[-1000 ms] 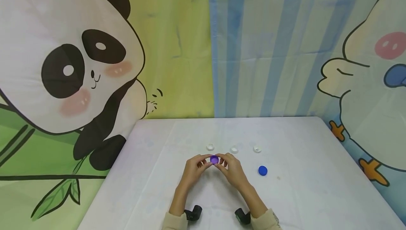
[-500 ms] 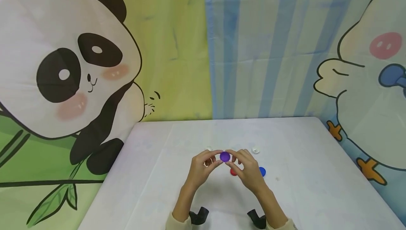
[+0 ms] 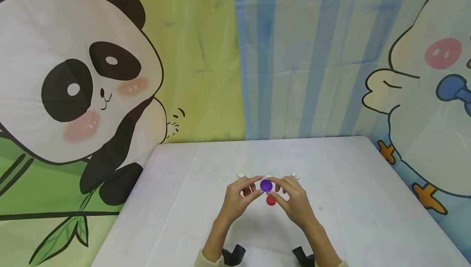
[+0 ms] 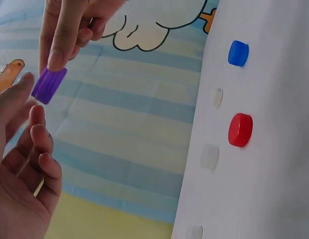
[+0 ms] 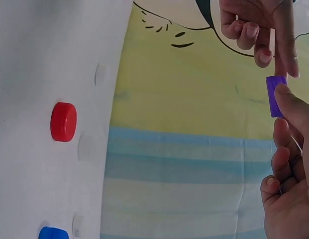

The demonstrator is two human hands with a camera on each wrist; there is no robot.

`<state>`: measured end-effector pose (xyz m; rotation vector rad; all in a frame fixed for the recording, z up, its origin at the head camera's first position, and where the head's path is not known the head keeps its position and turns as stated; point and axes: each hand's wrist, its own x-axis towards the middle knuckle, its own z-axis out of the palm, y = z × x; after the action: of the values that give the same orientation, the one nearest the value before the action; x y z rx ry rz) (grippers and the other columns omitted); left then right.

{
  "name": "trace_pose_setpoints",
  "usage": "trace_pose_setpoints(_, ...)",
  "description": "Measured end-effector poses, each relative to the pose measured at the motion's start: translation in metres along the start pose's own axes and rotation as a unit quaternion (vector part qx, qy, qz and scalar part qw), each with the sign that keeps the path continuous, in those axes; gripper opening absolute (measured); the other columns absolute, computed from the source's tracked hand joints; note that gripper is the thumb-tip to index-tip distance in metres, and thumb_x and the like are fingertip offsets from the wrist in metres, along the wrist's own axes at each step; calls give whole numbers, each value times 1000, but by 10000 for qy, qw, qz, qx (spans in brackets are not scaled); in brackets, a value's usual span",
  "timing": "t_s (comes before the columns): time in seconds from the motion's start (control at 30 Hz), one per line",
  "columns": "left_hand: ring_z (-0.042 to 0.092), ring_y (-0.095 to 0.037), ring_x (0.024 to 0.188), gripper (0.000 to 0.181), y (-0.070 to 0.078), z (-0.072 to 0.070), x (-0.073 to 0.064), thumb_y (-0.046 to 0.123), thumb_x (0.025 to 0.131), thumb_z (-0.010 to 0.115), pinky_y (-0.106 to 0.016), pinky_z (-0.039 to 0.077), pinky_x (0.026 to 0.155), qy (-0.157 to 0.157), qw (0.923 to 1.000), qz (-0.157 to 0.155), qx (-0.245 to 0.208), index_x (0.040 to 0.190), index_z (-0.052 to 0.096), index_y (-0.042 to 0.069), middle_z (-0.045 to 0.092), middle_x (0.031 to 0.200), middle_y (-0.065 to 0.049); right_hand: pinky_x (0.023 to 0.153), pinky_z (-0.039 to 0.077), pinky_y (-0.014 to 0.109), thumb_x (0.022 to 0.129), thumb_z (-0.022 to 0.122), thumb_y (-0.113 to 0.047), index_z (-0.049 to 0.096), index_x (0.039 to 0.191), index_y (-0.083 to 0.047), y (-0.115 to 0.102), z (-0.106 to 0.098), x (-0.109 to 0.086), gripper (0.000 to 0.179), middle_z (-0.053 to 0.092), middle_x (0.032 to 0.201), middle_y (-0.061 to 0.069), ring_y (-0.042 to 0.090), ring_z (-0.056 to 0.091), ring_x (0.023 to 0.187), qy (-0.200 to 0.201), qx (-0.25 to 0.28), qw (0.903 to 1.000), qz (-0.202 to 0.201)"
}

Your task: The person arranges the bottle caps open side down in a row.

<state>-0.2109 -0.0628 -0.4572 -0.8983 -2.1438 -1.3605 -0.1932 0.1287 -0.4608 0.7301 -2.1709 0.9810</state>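
Note:
A purple bottle cap (image 3: 266,185) is held up over the white table between both hands, its round face toward the head camera. My left hand (image 3: 235,201) has thumb and index fingertips at the cap's left edge. From the other side my right hand (image 3: 295,201) pinches it, the thumb lying on the ridged side in the right wrist view. Just below the held cap, a red bottle cap (image 3: 271,200) lies on the table. A blue bottle cap (image 4: 238,53) shows in the left wrist view but is hidden behind the right hand in the head view.
Whitish caps lie in a row behind the hands, a left one (image 3: 241,175) and a right one (image 3: 295,176), with a middle one (image 4: 210,157) mostly covered in the head view. The white table (image 3: 176,201) meets printed curtains at its back edge. Black camera mounts sit at both wrists.
Both hands have moved right together with the purple cap, from left of the red cap to above it. The red cap has come into sight; the blue one has become hidden.

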Motion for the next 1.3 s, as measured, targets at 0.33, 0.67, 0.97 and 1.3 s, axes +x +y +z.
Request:
trace_pose_setpoints(0.33,44,-6,53,27,21,-10,7,27,83,64,-19,36,46,-472,9588,-2513,-1238,104,67,11,58,73,-7,63,33,13,71,75,-16,63,111,-18,-1,0,1,42,53,77,-8,9,41,75,11,-53,10000,-77)
trace_pose_setpoints(0.67,45,-9,56,29,-2,-1,0,40,77,67,-20,38,49,-706,9408,-2989,-1433,94,70,16,58,73,2,64,28,13,71,74,-12,63,112,-17,4,4,-2,43,53,77,-6,8,40,78,43,107,9996,-263)
trace_pose_setpoints(0.97,46,-9,53,28,-1,0,1,36,78,68,-20,38,48,-671,9413,-2967,-1460,92,71,13,56,68,0,64,27,14,69,75,-11,63,111,-16,4,5,0,45,52,76,-10,8,39,75,193,61,9984,-523)
trace_pose_setpoints(1.3,47,-8,55,26,1,0,3,30,78,68,-19,39,47,-456,9516,-2748,-1297,95,70,12,61,72,0,85,38,37,71,75,-20,57,119,-19,6,5,-3,51,54,77,-8,7,41,76,-117,8,9999,91)
